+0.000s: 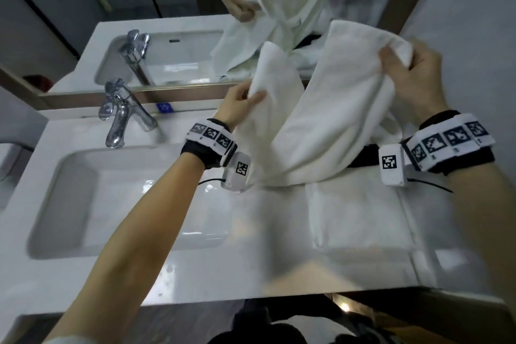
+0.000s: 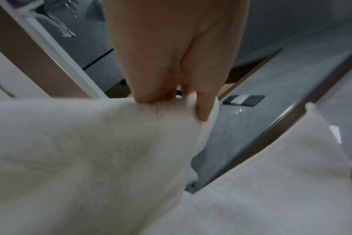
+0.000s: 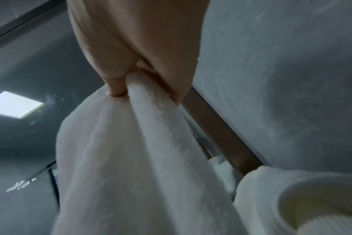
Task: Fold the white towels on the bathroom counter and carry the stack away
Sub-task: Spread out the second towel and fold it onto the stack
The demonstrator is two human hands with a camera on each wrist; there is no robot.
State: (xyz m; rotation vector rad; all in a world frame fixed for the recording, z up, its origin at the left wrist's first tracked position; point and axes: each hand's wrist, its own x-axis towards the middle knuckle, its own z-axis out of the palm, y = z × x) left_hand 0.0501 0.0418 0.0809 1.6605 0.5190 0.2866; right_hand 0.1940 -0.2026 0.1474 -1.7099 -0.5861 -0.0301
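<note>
A white towel (image 1: 315,120) hangs lifted above the counter, sagging in the middle between both hands. My left hand (image 1: 240,103) pinches its left end; in the left wrist view the fingers (image 2: 203,108) clamp the towel's edge (image 2: 103,143). My right hand (image 1: 413,78) grips the right end higher up, and in the right wrist view the bunched towel (image 3: 143,143) runs down from the thumb and fingers (image 3: 116,85). A folded white towel (image 1: 360,218) lies flat on the counter below, at the right.
A white counter (image 1: 195,282) holds a sink (image 1: 92,204) at the left with a chrome faucet (image 1: 120,114). A mirror (image 1: 83,8) stands behind. More white towel cloth (image 1: 391,126) lies heaped by my right wrist. The counter's front edge runs along the bottom.
</note>
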